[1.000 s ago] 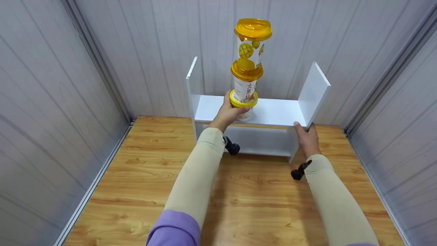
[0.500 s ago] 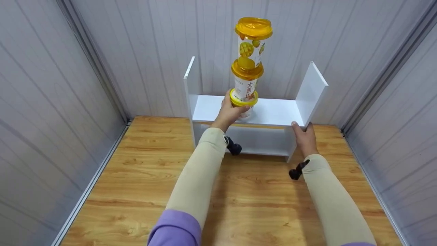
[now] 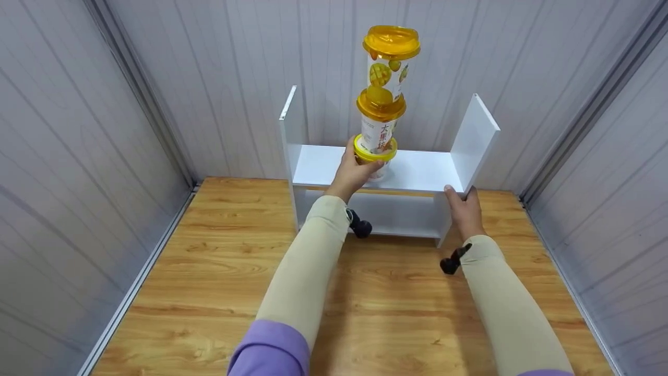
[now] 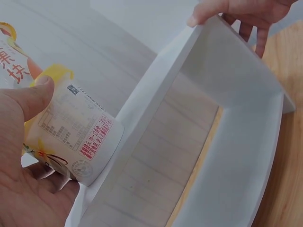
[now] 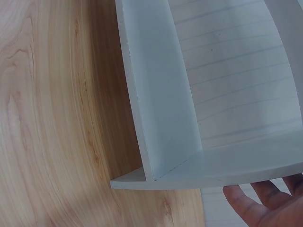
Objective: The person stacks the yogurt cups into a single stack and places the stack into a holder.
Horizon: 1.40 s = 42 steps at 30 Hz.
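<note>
Three fruit cups stand stacked on the upper board of a small white shelf (image 3: pixel 428 169). The top cup (image 3: pixel 389 75) has a mango print and an orange lid; the middle cup (image 3: pixel 377 133), also orange-lidded, leans slightly. My left hand (image 3: pixel 352 172) grips the bottom cup (image 4: pixel 75 127) around its yellow lid, thumb in front and fingers behind. In the left wrist view, that cup's base meets the upper board. My right hand (image 3: pixel 467 211) holds the shelf's right side panel where the upper board joins it, thumb on the front edge; its fingers (image 5: pixel 246 205) show in the right wrist view.
The shelf stands on a wood-grain floor (image 3: pixel 245 271) against the grey back wall (image 3: pixel 229 89). Its two side panels rise above the upper board, the left panel (image 3: pixel 292 120) standing left of the cups. A lower board (image 3: pixel 386 214) runs underneath. Grey walls close both sides.
My left hand and the cup stack have shifted slightly right along the upper board. My right hand keeps its hold on the shelf, which stays in place as the head view shifts a little.
</note>
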### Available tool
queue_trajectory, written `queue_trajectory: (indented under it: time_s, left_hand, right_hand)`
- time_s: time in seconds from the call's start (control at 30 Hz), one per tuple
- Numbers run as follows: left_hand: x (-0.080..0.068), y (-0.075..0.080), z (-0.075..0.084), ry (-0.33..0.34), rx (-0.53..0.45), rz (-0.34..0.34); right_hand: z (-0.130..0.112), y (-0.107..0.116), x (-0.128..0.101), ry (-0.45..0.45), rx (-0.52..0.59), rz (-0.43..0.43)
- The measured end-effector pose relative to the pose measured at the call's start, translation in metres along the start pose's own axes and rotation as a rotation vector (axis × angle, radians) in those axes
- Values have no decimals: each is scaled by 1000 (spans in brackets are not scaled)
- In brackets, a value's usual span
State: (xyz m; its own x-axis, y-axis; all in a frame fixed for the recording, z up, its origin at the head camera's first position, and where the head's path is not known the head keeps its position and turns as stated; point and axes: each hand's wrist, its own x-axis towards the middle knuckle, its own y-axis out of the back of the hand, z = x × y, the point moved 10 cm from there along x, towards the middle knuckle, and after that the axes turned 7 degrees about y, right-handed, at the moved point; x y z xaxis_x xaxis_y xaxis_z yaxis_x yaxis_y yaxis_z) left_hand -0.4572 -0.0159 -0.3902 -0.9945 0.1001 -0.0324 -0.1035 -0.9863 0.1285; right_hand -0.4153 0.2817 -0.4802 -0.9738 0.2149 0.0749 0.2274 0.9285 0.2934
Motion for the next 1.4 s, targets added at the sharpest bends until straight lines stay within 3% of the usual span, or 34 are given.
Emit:
queue_trajectory:
  time_s: [0.37,0.7,0.83,1.07,1.3,1.4]
  left_hand:
    - [0,-2,0,-21,2,8]
    - [-4,-3,0,-21,-2,18]
    - [-6,-2,4,-36,11,19]
    - [-21,14,-2,43,251,101]
    - [-44,35,-9,-16,407,148]
    - [-53,44,-11,-65,508,179]
  right_hand:
    - [0,-4,-1,-38,-21,-7]
    - [-2,-5,-3,13,-32,-16]
    - [-6,-3,-5,20,-99,-42]
    - [-22,12,-15,105,-306,-7]
    - [-40,15,-44,175,-361,140]
    - [-48,6,-55,221,-382,124]
